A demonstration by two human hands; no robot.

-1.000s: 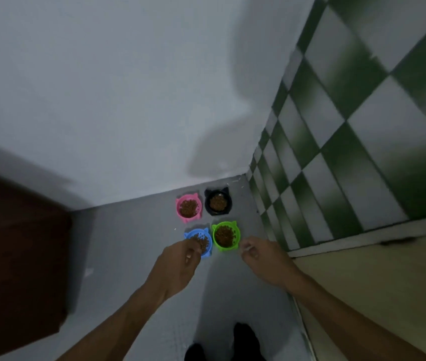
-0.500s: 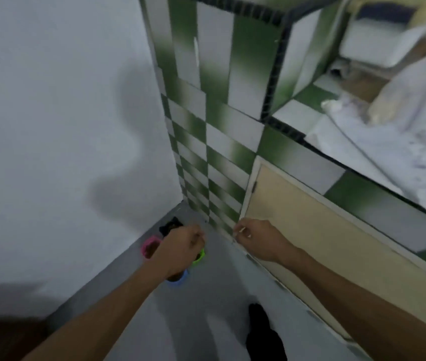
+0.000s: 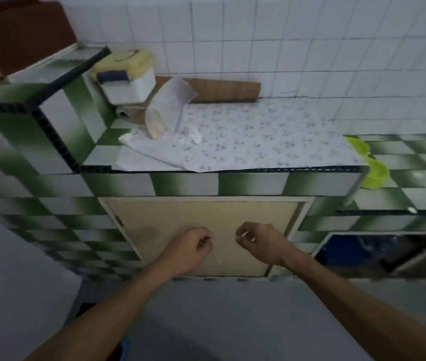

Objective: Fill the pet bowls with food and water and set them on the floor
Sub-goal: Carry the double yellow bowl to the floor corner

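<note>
As the gaze leaves the filled bowls, left hand (image 3: 192, 247) and right hand (image 3: 258, 242) hang loosely curled, empty. Water remains (food looks done).

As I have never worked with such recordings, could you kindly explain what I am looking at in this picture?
There is no machine here: a person wears a wide-angle camera on the head, looking forward and down, so the two bare forearms are their own. The left hand and right hand hang loosely curled before a beige cupboard door, holding nothing I can see. Above is a green-and-white tiled counter with a flowered cloth and a yellow-lidded white box. A lime-green pet bowl sits past the counter's right end.
</note>
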